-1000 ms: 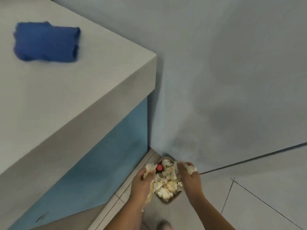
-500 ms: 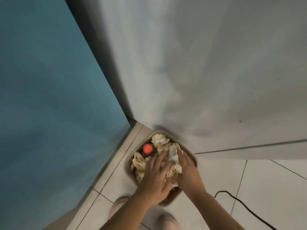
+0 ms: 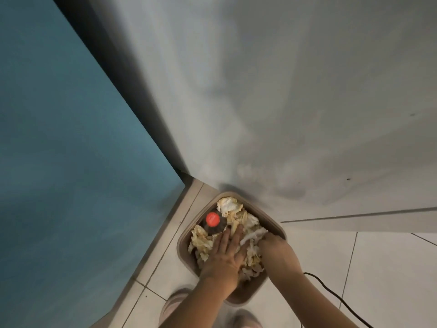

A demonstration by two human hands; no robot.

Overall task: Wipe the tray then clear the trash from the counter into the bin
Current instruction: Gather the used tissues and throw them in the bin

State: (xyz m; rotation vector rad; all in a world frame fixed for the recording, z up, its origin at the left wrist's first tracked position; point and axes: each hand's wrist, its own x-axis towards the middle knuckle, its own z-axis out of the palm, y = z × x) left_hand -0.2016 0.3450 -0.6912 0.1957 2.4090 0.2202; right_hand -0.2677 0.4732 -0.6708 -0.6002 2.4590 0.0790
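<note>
The bin (image 3: 183,245) stands on the tiled floor (image 3: 390,268), in the floor's corner where a blue cabinet panel (image 3: 71,138) meets a grey wall (image 3: 307,91). It is a taupe tub of smooth plastic, square with rounded corners and a thick rim. It is filled almost to the rim with crumpled paper (image 3: 230,205), white and yellowish, creased into loose wads. Among the wads at the bin's side nearest the blue panel a dark bottle (image 3: 214,229) pokes up, topped by a round red cap (image 3: 212,219). The left hand (image 3: 227,254) lies flat on the paper heap, its grip wide, with straight fingers spread and pressing on the wads just beside the bottle. The right hand (image 3: 274,249) is at the bin's side away from the panel, its fingers curled down into the heap with the grip closed on a white wad of the paper. Both bare forearms reach in from the near edge of the view and cover the bin's near rim. A thin black cable (image 3: 315,276) runs over the pale glossy tiles beside the right forearm. Pale footwear (image 3: 175,304), blurred, shows on the floor under the left forearm.
</note>
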